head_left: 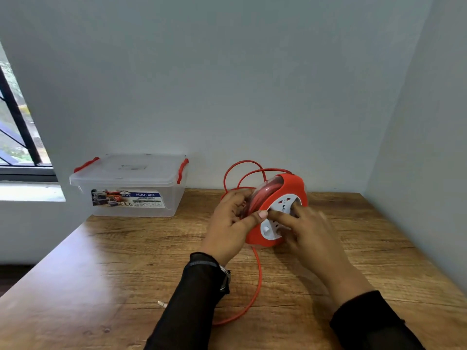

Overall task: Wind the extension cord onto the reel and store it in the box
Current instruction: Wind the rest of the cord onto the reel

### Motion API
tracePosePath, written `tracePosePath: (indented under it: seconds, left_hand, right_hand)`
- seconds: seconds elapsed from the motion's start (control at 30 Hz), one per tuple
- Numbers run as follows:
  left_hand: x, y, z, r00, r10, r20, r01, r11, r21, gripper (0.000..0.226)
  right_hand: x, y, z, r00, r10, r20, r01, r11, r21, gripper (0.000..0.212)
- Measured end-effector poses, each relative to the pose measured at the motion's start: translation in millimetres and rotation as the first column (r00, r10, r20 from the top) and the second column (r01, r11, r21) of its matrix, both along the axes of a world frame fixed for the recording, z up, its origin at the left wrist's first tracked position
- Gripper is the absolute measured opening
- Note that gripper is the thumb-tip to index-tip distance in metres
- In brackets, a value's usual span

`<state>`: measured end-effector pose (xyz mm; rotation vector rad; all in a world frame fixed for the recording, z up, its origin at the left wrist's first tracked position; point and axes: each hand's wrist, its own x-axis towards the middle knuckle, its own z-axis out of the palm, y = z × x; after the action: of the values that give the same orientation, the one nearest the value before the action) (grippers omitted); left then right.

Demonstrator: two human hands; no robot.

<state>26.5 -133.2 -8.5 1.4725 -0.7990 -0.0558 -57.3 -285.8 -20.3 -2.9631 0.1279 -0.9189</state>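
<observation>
A red reel (290, 188) with a white socket face stands tilted on the wooden table (126, 261). My left hand (232, 223) grips its left rim and the wound cord there, thumb across the front. My right hand (308, 228) lies on the white face, fingers pressing it, slightly blurred. Loose red cord (256, 286) runs from under the reel toward me and curves left behind my left sleeve; more loops rise behind the reel. A metal plug tip (162, 304) shows by my left forearm. The clear box (131, 190) with red latches sits shut at the back left.
A pale wall runs behind the table and along its right side. A barred window (17, 127) and its sill are at the far left. The box overhangs the table's back left corner.
</observation>
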Motion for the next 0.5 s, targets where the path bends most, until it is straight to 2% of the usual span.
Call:
tracePosePath:
  seconds: [0.13,0.2,0.27,0.37,0.5]
  left_hand:
    - [0,-2,-2,0.988,0.078,0.131,-0.095,0.988,0.124,0.040]
    - [0,-4,-4,0.983,0.102,0.155,-0.123,0.983,0.136,0.038]
    - [-2,-8,-5,0.986,0.113,0.126,-0.127,0.986,0.108,0.034]
    - [-7,-15,-8,0.999,0.054,0.004,-0.054,0.997,0.055,0.033]
    - [-9,-22,-14,0.995,0.010,-0.103,-0.010,1.000,-0.002,0.037]
  right_hand:
    - [1,-3,-2,0.995,-0.067,0.072,0.071,0.996,-0.054,0.051]
    - [1,-3,-2,0.992,-0.080,0.094,0.086,0.995,-0.059,0.052]
    - [-1,-3,0,0.984,-0.120,0.135,0.115,0.993,0.040,0.053]
    - [-8,1,4,0.957,-0.207,0.206,0.153,0.956,0.251,0.058]
    - [-7,9,5,0.946,-0.276,0.167,0.177,0.877,0.446,0.061]
